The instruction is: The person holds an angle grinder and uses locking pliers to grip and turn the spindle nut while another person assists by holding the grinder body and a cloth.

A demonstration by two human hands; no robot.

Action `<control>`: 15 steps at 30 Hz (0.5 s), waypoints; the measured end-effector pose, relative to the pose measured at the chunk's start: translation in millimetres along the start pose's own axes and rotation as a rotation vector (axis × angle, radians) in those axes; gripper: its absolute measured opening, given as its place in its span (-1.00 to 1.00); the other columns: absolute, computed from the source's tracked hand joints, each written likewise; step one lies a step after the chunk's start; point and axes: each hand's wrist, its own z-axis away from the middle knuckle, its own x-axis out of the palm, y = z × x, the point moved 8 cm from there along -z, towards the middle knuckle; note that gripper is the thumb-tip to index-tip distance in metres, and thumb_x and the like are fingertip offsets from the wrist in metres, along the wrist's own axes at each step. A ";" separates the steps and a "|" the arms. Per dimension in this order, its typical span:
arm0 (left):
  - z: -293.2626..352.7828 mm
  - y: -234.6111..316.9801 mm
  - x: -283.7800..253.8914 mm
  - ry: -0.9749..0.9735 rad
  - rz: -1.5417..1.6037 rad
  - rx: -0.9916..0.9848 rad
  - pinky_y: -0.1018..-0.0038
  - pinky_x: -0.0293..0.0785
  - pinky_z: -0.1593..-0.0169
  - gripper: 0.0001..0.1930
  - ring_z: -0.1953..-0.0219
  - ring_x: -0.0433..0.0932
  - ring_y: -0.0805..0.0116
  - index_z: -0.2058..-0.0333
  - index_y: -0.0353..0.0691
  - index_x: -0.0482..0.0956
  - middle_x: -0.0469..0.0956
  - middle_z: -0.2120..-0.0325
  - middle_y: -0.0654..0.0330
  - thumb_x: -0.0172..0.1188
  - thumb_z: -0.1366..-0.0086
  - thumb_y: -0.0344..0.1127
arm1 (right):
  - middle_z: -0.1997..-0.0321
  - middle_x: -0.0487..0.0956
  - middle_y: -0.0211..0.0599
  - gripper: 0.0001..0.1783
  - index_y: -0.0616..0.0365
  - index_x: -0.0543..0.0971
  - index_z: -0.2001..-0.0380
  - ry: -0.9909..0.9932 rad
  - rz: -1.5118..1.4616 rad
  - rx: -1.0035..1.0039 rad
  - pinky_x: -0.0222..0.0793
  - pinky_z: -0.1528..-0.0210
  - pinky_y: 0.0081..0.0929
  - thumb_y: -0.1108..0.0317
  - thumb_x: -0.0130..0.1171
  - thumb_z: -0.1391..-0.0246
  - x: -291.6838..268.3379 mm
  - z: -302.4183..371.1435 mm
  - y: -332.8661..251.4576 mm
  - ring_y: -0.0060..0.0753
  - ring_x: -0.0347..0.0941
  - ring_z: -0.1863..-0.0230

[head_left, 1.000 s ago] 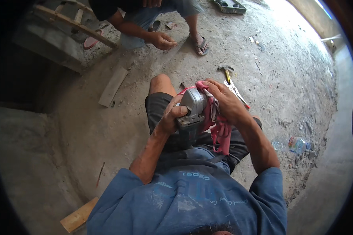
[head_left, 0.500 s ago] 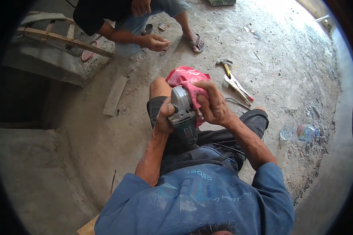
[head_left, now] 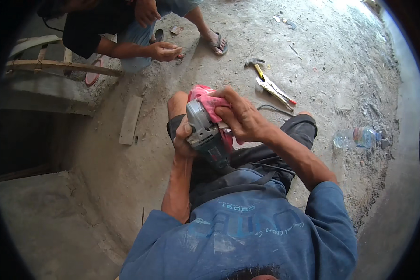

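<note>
An angle grinder (head_left: 212, 144) with a grey metal head and dark green body is held over my lap, its head pointing away from me. My left hand (head_left: 183, 140) is wrapped round the left side of the head, thumb on the metal. My right hand (head_left: 245, 120) pinches a pink cloth (head_left: 209, 103) and presses it to the right side of the head. The cloth covers part of the head, so whether a disc is fitted there is hidden. A red and white piece (head_left: 201, 89) shows just beyond the cloth.
Beyond my right knee lie a hammer (head_left: 257, 67) and locking pliers (head_left: 276, 93). A plastic bottle (head_left: 357, 137) lies at the right. A flat board (head_left: 131, 120) is on the floor at left. Another person's hand (head_left: 166, 51) is ahead, near a wooden ladder-like frame (head_left: 63, 66).
The grinder, cloth and both hands have shifted slightly left in view. The grinder head has tilted further left, and my right hand has come further over it. The other person appears further left.
</note>
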 end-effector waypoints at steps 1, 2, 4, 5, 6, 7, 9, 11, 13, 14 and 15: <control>-0.1 0.9 -1.2 -0.003 -0.011 -0.001 0.40 0.61 0.02 -0.23 0.10 0.64 0.29 -0.18 -0.44 0.33 0.58 0.07 0.05 0.20 -0.22 0.12 | 0.17 0.52 -0.06 -0.71 0.18 0.41 -0.04 0.002 -0.006 -0.001 0.41 0.07 -0.21 0.36 0.07 -0.31 1.3 0.4 4.9 0.08 0.53 0.11; -0.8 1.5 -2.4 -0.008 -0.021 -0.002 0.40 0.61 0.02 -0.23 0.10 0.64 0.30 -0.17 -0.44 0.33 0.58 0.08 0.05 0.20 -0.22 0.12 | 0.17 0.52 -0.06 -0.70 0.18 0.41 -0.05 0.050 0.023 -0.103 0.41 0.08 -0.20 0.36 0.08 -0.30 0.6 1.6 5.1 0.08 0.52 0.12; -1.7 0.8 -7.5 0.018 -0.076 0.002 0.41 0.61 0.05 -0.24 0.13 0.64 0.31 -0.15 -0.44 0.36 0.58 0.10 0.07 0.21 -0.22 0.13 | 0.16 0.53 -0.03 -0.70 0.21 0.43 -0.03 0.095 -0.002 -0.083 0.42 0.08 -0.20 0.27 0.05 -0.33 -1.1 2.0 6.3 0.01 0.55 0.11; -1.6 0.9 -7.9 0.024 -0.078 0.002 0.41 0.61 0.05 -0.24 0.13 0.64 0.31 -0.15 -0.44 0.36 0.58 0.10 0.07 0.21 -0.22 0.13 | 0.16 0.53 -0.03 -0.70 0.21 0.43 -0.03 0.092 -0.008 -0.083 0.42 0.08 -0.20 0.27 0.05 -0.33 -2.7 0.1 3.0 0.01 0.55 0.11; -1.9 0.1 -5.1 0.009 -0.083 -0.012 0.42 0.60 0.07 -0.25 0.14 0.64 0.32 -0.14 -0.43 0.36 0.58 0.11 0.08 0.21 -0.21 0.13 | 0.15 0.53 -0.01 -0.68 0.23 0.44 -0.01 0.057 -0.065 0.104 0.42 0.07 -0.20 0.22 0.04 -0.35 -2.2 -2.3 15.7 -0.04 0.55 0.10; -3.4 -0.2 0.3 -0.011 -0.089 -0.026 0.43 0.60 0.08 -0.26 0.16 0.64 0.33 -0.13 -0.43 0.37 0.58 0.13 0.10 0.21 -0.21 0.13 | 0.15 0.53 0.01 -0.65 0.25 0.45 0.00 0.025 -0.121 0.289 0.41 0.05 -0.21 0.17 0.02 -0.36 -0.6 -2.2 29.8 -0.08 0.55 0.09; -5.3 0.2 3.1 0.033 -0.124 -0.039 0.47 0.57 0.13 -0.28 0.21 0.63 0.38 -0.10 -0.41 0.40 0.59 0.17 0.13 0.21 -0.19 0.13 | 0.14 0.54 0.00 -0.56 0.30 0.45 0.02 0.121 -0.157 0.229 0.39 0.00 -0.25 0.08 -0.01 -0.39 -5.9 -7.5 35.6 -0.16 0.51 0.07; -4.1 -3.0 -3.0 -0.005 -0.212 -0.048 0.51 0.54 0.18 -0.28 0.26 0.61 0.43 -0.08 -0.39 0.42 0.59 0.22 0.16 0.20 -0.17 0.15 | -0.26 0.45 0.01 -0.35 0.43 0.23 -0.35 0.069 -0.172 0.399 0.22 -0.33 -0.42 0.11 -0.01 -0.43 -4.2 -12.0 38.9 -0.30 0.31 -0.33; -3.6 -3.8 -8.0 0.010 -0.216 -0.051 0.52 0.54 0.18 -0.28 0.26 0.61 0.43 -0.07 -0.39 0.42 0.59 0.22 0.16 0.21 -0.17 0.15 | -0.40 0.31 0.15 -0.20 0.50 0.08 -0.41 -0.038 -0.290 0.511 0.06 -0.44 -0.44 0.05 0.00 -0.42 -5.0 -10.9 30.8 -0.24 0.16 -0.46; -4.6 -3.6 -10.0 0.021 -0.220 -0.052 0.53 0.54 0.18 -0.28 0.26 0.61 0.44 -0.07 -0.38 0.43 0.59 0.21 0.17 0.21 -0.17 0.16 | -0.35 0.36 0.08 -0.21 0.49 0.11 -0.40 -0.049 -0.309 0.523 0.12 -0.41 -0.44 0.05 0.02 -0.42 -5.1 -9.8 31.2 -0.26 0.22 -0.41; -5.4 -3.2 -12.1 0.033 -0.224 -0.054 0.54 0.54 0.19 -0.28 0.25 0.61 0.44 -0.07 -0.38 0.43 0.59 0.21 0.17 0.22 -0.18 0.17 | -0.31 0.41 0.02 -0.23 0.48 0.14 -0.39 -0.061 -0.328 0.534 0.17 -0.37 -0.45 0.04 0.03 -0.41 -5.0 -8.6 31.9 -0.28 0.27 -0.36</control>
